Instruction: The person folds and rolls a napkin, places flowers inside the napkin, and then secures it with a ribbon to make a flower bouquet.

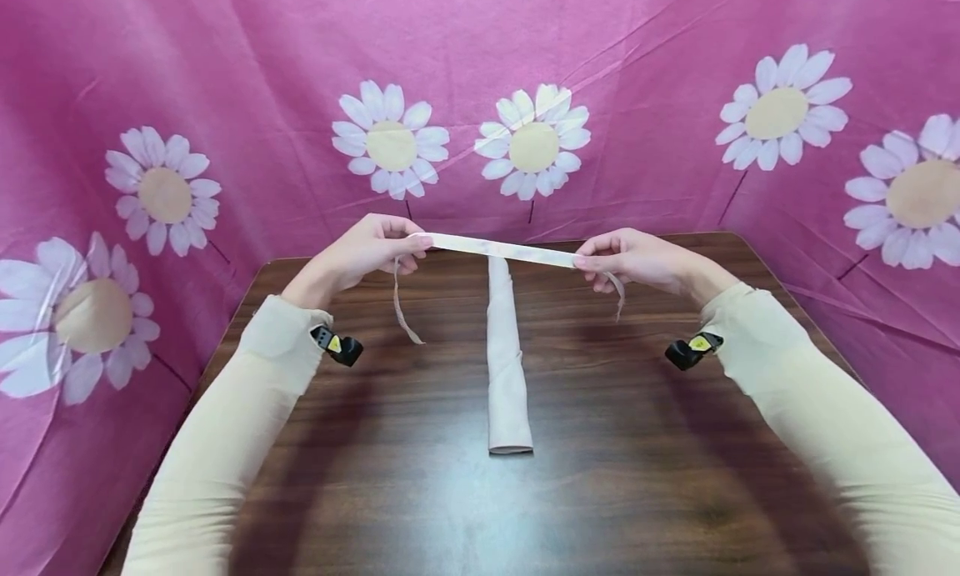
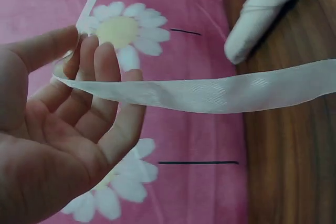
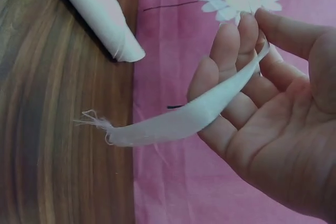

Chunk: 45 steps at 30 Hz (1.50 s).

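Observation:
A white ribbon [image 1: 502, 249] is stretched between both hands above the table's far edge. My left hand [image 1: 378, 247] pinches it between thumb and fingertip, and a loose tail hangs below. On the other side my right hand [image 1: 633, 259] pinches the ribbon in the same way; its shorter tail ends in frayed threads, seen in the right wrist view on the ribbon end [image 3: 157, 128]. Beneath the taut span lies a rolled white cloth [image 1: 507, 368], pointing lengthwise away from me. Its far tip is partly covered by the ribbon in the head view.
The brown wooden table [image 1: 600, 476] reaches back to a pink curtain [image 1: 465, 34] printed with white daisies, which also hangs at both sides. Small black wrist cameras sit on the cuffs of the cream sleeves [image 1: 217, 426].

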Each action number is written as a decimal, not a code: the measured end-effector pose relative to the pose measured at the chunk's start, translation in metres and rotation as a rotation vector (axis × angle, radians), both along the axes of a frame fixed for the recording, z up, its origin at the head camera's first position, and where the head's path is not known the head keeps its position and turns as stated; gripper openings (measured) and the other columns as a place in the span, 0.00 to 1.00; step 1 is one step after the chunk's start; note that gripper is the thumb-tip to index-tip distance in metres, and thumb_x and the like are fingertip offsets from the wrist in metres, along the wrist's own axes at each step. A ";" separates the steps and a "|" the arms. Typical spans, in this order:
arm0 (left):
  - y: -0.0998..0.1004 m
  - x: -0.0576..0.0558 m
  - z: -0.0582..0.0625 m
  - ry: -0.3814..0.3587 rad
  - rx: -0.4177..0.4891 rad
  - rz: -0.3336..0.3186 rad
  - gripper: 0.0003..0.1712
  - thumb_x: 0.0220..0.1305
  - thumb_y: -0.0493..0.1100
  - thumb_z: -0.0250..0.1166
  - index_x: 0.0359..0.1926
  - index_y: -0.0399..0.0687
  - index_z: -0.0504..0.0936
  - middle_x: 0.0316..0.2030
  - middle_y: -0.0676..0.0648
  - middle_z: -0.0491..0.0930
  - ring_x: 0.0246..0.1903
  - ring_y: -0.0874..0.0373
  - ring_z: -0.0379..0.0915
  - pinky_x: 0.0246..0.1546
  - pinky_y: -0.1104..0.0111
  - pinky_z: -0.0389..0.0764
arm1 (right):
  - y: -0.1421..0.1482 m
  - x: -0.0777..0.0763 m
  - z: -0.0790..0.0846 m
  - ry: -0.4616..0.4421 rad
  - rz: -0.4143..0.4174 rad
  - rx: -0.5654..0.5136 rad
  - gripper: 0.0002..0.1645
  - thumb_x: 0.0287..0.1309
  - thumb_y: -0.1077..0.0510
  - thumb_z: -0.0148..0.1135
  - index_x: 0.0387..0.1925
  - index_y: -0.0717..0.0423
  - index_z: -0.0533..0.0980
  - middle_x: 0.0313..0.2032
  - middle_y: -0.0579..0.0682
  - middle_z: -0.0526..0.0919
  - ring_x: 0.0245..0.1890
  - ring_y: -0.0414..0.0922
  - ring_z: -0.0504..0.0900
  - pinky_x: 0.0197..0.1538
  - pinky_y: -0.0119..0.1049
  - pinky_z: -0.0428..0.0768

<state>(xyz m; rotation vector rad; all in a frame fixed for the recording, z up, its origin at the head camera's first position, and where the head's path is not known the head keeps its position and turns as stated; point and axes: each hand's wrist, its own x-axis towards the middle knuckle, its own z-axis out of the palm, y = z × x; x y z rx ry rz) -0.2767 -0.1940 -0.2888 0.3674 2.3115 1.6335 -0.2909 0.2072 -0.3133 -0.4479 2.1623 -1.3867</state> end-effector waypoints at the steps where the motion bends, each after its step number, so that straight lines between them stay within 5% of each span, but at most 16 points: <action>1: 0.001 -0.002 -0.004 -0.009 0.001 0.021 0.09 0.70 0.43 0.67 0.41 0.41 0.85 0.31 0.47 0.81 0.28 0.57 0.78 0.37 0.63 0.85 | -0.001 -0.002 -0.003 0.005 -0.019 -0.004 0.11 0.71 0.54 0.63 0.45 0.58 0.82 0.35 0.56 0.80 0.32 0.46 0.81 0.38 0.38 0.82; 9: 0.023 -0.022 -0.049 -0.065 0.043 0.203 0.15 0.71 0.45 0.66 0.45 0.35 0.81 0.27 0.49 0.78 0.20 0.61 0.75 0.24 0.69 0.82 | -0.026 -0.021 -0.044 -0.015 -0.202 -0.122 0.14 0.72 0.55 0.62 0.48 0.62 0.79 0.35 0.49 0.82 0.31 0.42 0.85 0.43 0.41 0.85; 16: 0.043 -0.040 -0.091 -0.041 0.224 0.397 0.16 0.70 0.44 0.67 0.47 0.33 0.80 0.27 0.48 0.76 0.18 0.63 0.73 0.21 0.73 0.81 | -0.051 -0.038 -0.082 -0.047 -0.384 -0.238 0.18 0.71 0.55 0.62 0.53 0.65 0.76 0.33 0.49 0.81 0.25 0.39 0.83 0.37 0.37 0.86; 22: 0.057 -0.049 -0.116 -0.074 0.261 0.471 0.12 0.70 0.45 0.67 0.44 0.40 0.82 0.32 0.42 0.77 0.17 0.63 0.72 0.20 0.74 0.80 | -0.062 -0.048 -0.109 -0.104 -0.525 -0.340 0.10 0.69 0.54 0.65 0.47 0.55 0.79 0.32 0.50 0.80 0.21 0.38 0.81 0.28 0.31 0.83; 29: 0.067 -0.058 -0.139 -0.061 0.284 0.595 0.13 0.70 0.44 0.66 0.48 0.39 0.83 0.42 0.29 0.80 0.16 0.63 0.73 0.18 0.75 0.78 | -0.076 -0.053 -0.130 -0.128 -0.612 -0.444 0.11 0.69 0.54 0.65 0.48 0.55 0.79 0.30 0.50 0.81 0.19 0.38 0.81 0.28 0.31 0.83; 33: 0.070 -0.061 -0.150 -0.049 0.221 0.623 0.14 0.71 0.44 0.66 0.50 0.38 0.84 0.44 0.29 0.82 0.18 0.62 0.75 0.19 0.75 0.79 | -0.083 -0.056 -0.139 -0.146 -0.671 -0.446 0.18 0.69 0.54 0.65 0.55 0.59 0.78 0.31 0.52 0.80 0.18 0.37 0.80 0.27 0.30 0.83; 41: 0.061 -0.066 -0.167 -0.094 0.142 0.655 0.11 0.70 0.39 0.63 0.47 0.35 0.83 0.28 0.44 0.79 0.14 0.63 0.75 0.18 0.74 0.80 | -0.105 -0.064 -0.143 -0.151 -0.740 -0.375 0.20 0.67 0.57 0.67 0.56 0.64 0.80 0.24 0.46 0.79 0.17 0.35 0.77 0.24 0.25 0.78; 45: 0.060 -0.070 -0.167 -0.138 0.068 0.579 0.11 0.70 0.38 0.63 0.46 0.33 0.83 0.28 0.46 0.78 0.16 0.64 0.74 0.20 0.74 0.81 | -0.106 -0.064 -0.141 -0.159 -0.735 -0.325 0.21 0.66 0.57 0.67 0.57 0.64 0.81 0.26 0.48 0.80 0.18 0.36 0.80 0.26 0.25 0.80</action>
